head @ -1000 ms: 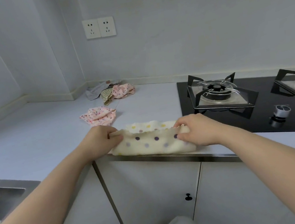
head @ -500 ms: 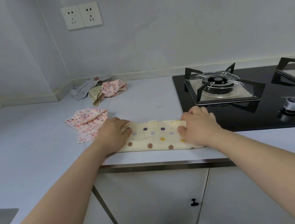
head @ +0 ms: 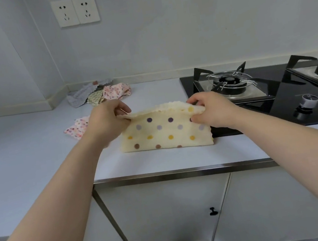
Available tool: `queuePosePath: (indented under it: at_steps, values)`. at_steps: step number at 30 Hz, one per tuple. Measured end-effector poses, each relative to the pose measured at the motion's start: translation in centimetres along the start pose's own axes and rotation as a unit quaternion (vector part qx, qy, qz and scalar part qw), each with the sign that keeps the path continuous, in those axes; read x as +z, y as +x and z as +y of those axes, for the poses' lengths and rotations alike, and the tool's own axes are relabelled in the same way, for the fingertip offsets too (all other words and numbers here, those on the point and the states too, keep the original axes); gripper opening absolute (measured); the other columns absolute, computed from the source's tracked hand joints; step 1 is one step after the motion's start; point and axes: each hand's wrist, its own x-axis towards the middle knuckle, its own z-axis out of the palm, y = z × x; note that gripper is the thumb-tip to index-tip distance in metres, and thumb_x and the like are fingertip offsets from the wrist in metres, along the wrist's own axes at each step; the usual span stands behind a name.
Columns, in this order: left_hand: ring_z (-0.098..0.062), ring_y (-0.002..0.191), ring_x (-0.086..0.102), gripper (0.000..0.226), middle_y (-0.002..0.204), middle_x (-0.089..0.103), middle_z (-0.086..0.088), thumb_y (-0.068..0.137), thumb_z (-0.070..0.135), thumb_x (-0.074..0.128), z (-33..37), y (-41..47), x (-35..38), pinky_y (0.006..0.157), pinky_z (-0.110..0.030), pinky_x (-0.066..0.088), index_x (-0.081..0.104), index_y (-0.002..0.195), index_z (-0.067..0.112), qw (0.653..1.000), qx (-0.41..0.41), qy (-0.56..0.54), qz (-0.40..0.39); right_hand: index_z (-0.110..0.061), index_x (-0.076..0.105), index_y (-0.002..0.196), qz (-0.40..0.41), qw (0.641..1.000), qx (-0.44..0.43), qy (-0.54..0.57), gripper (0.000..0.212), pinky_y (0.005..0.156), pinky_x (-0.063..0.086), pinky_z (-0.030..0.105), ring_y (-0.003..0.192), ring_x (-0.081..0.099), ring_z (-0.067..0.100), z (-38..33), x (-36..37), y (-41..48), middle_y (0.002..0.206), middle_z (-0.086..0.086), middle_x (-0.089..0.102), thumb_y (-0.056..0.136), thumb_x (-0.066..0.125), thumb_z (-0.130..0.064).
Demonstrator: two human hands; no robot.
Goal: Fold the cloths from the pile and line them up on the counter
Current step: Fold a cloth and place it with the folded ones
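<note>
Your left hand (head: 108, 122) pinches the upper left corner of the cream dotted cloth (head: 166, 131) between the thumb and the curled fingers. Your right hand (head: 213, 111) pinches the upper right corner in the same way. Both hands hold this far edge raised above the counter (head: 34, 158), while the near edge rests on the surface. The cloth therefore hangs tilted between your hands, toward six o'clock from them. Its right end lies just beside the front corner of the gas hob (head: 274, 109); I cannot tell if it touches the glass.

I judge that you are in the middle of folding this cloth. The next move probably asks you to bring both corners over together, with the edges even, and then to press the fold flat.

At nine o'clock from your left hand, partly hidden by it, lies a pink dotted cloth (head: 77, 127), which seems already folded. The pile of cloths (head: 99, 93) waits at twelve o'clock, near the wall corner, so much of the task seems to remain.
</note>
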Motion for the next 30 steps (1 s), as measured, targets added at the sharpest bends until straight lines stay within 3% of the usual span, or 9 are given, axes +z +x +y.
queuePosePath:
  at_steps: [3, 5, 8, 11, 15, 19, 24, 27, 30]
  values:
    - [-0.005, 0.081, 0.061, 0.031, 0.088, 0.068, 0.008, 0.078, 0.003, 0.073, 0.4, -0.1, -0.5, 0.063, -0.012, 0.043, 0.07, 0.088, 0.032, 0.998, 0.04, 0.033, -0.036, -0.026, 0.061, 0.121, -0.014, 0.999, -0.021, -0.029, 0.045, 0.064, 0.04, 0.015, 0.086, 0.054, 0.01, -0.8, -0.8, -1.1, 0.09, -0.016, 0.055, 0.081, 0.076, -0.012]
    - [-0.003, 0.082, 0.06, 0.028, 0.09, 0.068, 0.009, 0.079, 0.008, 0.076, 0.9, -0.3, -1.0, 0.066, -0.012, 0.043, 0.072, 0.093, 0.032, 0.996, 0.062, 0.041, -0.058, -0.023, 0.062, 0.117, -0.019, 0.999, -0.023, -0.039, 0.038, 0.064, 0.04, 0.016, 0.084, 0.054, 0.011, -1.1, -1.2, -1.7, 0.092, -0.012, 0.056, 0.083, 0.075, -0.016]
    - [-0.01, 0.073, 0.067, 0.012, 0.082, 0.072, 0.006, 0.084, 0.019, 0.076, 1.8, -0.6, -1.8, 0.073, -0.027, 0.055, 0.074, 0.094, 0.027, 0.996, 0.07, 0.013, -0.058, -0.021, 0.064, 0.1, -0.025, 0.999, -0.022, -0.04, 0.022, 0.058, 0.036, 0.017, 0.078, 0.053, 0.01, -1.2, -1.8, -2.4, 0.089, -0.011, 0.057, 0.083, 0.078, -0.022]
    - [-0.014, 0.063, 0.07, 0.005, 0.072, 0.073, 0.003, 0.089, 0.021, 0.071, 2.5, -0.9, -2.3, 0.074, -0.035, 0.059, 0.072, 0.085, 0.023, 0.997, 0.068, -0.009, -0.045, -0.022, 0.06, 0.097, -0.007, 1.0, -0.008, 0.001, 0.028, 0.053, 0.038, 0.015, 0.076, 0.055, 0.004, -1.2, -2.2, -3.0, 0.095, -0.009, 0.061, 0.08, 0.081, -0.015]
    - [-0.012, 0.055, 0.068, 0.006, 0.074, 0.071, 0.001, 0.092, 0.018, 0.065, 3.2, -1.1, -2.6, 0.064, -0.029, 0.054, 0.069, 0.087, 0.018, 0.998, 0.052, -0.014, -0.021, -0.029, 0.058, 0.104, 0.001, 0.999, -0.006, 0.034, 0.035, 0.057, 0.041, 0.021, 0.085, 0.063, 0.015, -1.4, -2.4, -3.4, 0.097, -0.002, 0.069, 0.079, 0.081, -0.018]
    - [-0.006, 0.05, 0.067, 0.009, 0.075, 0.068, 0.008, 0.093, 0.016, 0.061, 3.7, -1.4, -2.7, 0.053, -0.021, 0.046, 0.068, 0.091, 0.022, 0.998, 0.068, -0.007, -0.01, -0.031, 0.057, 0.114, 0.004, 1.0, -0.029, -0.007, 0.037, 0.06, 0.039, 0.022, 0.079, 0.058, 0.011, -1.4, -2.0, -3.9, 0.097, 0.0, 0.07, 0.084, 0.077, -0.024]
    - [-0.01, 0.057, 0.069, 0.016, 0.072, 0.067, 0.009, 0.094, 0.013, 0.059, 4.3, -1.8, -3.1, 0.044, -0.013, 0.037, 0.071, 0.092, 0.023, 0.997, 0.08, 0.008, -0.002, -0.029, 0.055, 0.113, -0.017, 0.998, -0.043, -0.049, 0.024, 0.072, 0.045, 0.028, 0.085, 0.057, 0.013, -1.9, -2.2, -5.0, 0.094, -0.014, 0.069, 0.092, 0.067, -0.025]
    - [-0.017, 0.062, 0.069, 0.015, 0.071, 0.066, 0.006, 0.093, 0.013, 0.059, 4.5, -1.9, -3.3, 0.046, -0.019, 0.04, 0.073, 0.094, 0.02, 0.997, 0.078, 0.017, 0.01, -0.03, 0.055, 0.103, -0.01, 0.995, -0.055, -0.083, 0.014, 0.078, 0.042, 0.031, 0.097, 0.056, 0.017, -2.5, -2.6, -5.3, 0.089, -0.024, 0.059, 0.094, 0.065, -0.027]
    - [-0.02, 0.061, 0.069, 0.013, 0.071, 0.066, 0.004, 0.093, 0.013, 0.061, 4.5, -1.9, -3.7, 0.05, -0.023, 0.045, 0.072, 0.094, 0.018, 0.997, 0.073, 0.018, 0.017, -0.026, 0.059, 0.1, 0.005, 0.993, -0.061, -0.104, 0.009, 0.074, 0.039, 0.031, 0.1, 0.056, 0.018, -3.1, -3.4, -5.3, 0.101, -0.01, 0.063, 0.096, 0.063, -0.032]
